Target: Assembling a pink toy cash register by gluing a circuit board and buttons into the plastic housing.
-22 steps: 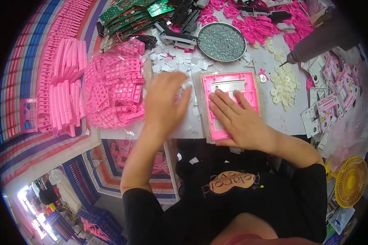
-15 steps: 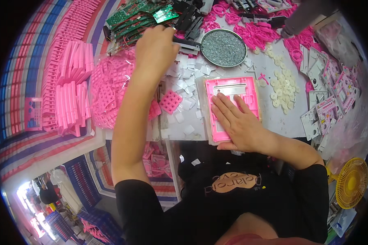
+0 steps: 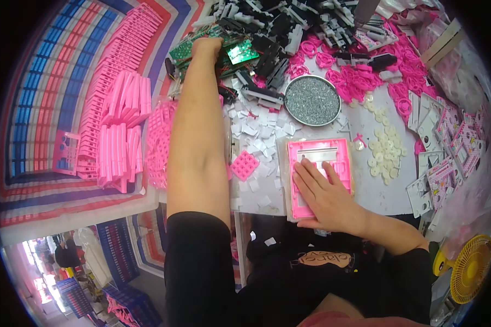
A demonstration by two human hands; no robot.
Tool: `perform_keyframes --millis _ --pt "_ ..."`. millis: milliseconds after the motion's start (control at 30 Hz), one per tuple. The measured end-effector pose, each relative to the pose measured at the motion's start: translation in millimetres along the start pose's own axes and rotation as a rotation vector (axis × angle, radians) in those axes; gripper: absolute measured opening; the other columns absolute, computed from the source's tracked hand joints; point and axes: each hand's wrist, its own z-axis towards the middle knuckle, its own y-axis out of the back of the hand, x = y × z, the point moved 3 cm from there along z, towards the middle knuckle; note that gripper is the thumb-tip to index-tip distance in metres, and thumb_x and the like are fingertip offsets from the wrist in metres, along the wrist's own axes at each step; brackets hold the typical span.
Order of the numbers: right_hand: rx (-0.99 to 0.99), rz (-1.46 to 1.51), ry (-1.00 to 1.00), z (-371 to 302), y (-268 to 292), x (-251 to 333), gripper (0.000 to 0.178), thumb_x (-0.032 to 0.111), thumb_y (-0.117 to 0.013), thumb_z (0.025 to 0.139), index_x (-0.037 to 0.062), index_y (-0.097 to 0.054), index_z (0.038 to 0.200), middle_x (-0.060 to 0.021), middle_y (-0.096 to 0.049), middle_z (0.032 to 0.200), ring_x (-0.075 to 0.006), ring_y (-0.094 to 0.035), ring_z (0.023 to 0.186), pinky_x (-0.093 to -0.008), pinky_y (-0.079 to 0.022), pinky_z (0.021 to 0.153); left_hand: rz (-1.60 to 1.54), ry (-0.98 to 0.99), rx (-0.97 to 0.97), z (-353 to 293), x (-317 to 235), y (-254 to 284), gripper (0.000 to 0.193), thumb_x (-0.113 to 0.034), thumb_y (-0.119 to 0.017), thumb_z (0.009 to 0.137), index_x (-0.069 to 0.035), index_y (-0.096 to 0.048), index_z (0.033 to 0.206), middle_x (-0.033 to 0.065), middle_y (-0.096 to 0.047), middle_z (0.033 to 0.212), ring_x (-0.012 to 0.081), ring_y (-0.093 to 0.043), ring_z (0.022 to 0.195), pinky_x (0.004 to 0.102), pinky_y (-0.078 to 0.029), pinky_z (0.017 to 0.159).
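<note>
My right hand [image 3: 330, 204] lies flat, fingers stretched out, on a pink plastic casing [image 3: 295, 191] with a silvery strip near its far end. The casing rests on a flat, pale pad at the table's near edge. My left arm reaches far forward, and my left hand [image 3: 207, 48] is curled over a heap of green circuit boards [image 3: 243, 52] with thin wires. Its fingertips are hidden, so what they grip cannot be made out. Black and grey plastic parts [image 3: 264, 94] lie close to the right of that hand.
A round tin [image 3: 312, 101] of small metal screws stands mid-table. Around it lie white square pieces [image 3: 262, 144], a pink keypad [image 3: 245, 165], cream discs [image 3: 386, 150] and pink rings [image 3: 360, 82]. Stacked pink casings [image 3: 120, 155] fill the left; printed panels [image 3: 447, 177] and a yellow fan [image 3: 472, 270] are right.
My left arm has stretched farther forward, its hand moving deeper into the circuit boards. The view has shifted, so the table sits lower and more to the right. My right hand stays on the casing.
</note>
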Motion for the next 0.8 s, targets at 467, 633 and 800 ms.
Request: perform_keyframes --millis 467,633,800 --pt "-0.079 0.017 0.028 -6.4 4.8 -9.0 0.092 0.055 -0.073 0.082 -0.0021 -0.042 0.147 -0.0234 -0.038 0.153 -0.0382 -0.027 0.149 -0.0591 -0.028 0.116 -1.224 -0.513 0.011 -141.5 -89.7 139.9 0.015 -0.013 -0.048 0.106 -0.001 -0.043 0.113 0.0118 -0.064 0.095 0.0299 -0.070 0.088 0.0467 -0.060 0.083" --pt "-0.416 0.489 0.152 5.2 50.6 -20.1 0.072 0.037 -0.071 0.089 0.0018 -0.045 0.147 -0.0172 -0.052 0.141 -0.0299 -0.051 0.127 -0.0460 -0.043 0.103 -0.734 -0.732 -0.047 -240.5 -86.7 144.5 0.014 -0.010 -0.050 0.104 0.001 -0.046 0.113 0.0124 -0.063 0.096 0.0222 -0.066 0.064 0.0328 -0.056 0.062" --pt "-0.483 1.791 -0.149 51.7 76.3 -11.7 0.046 0.028 -0.056 0.102 0.0006 -0.051 0.138 -0.0074 -0.061 0.124 -0.0129 -0.059 0.101 -0.0278 -0.051 0.077 -0.137 -1.376 -0.233 -371.1 -48.7 112.9 0.027 0.006 -0.071 0.084 -0.006 -0.064 0.106 0.0160 -0.064 0.102 0.0275 -0.065 0.081 0.0341 -0.054 0.066"
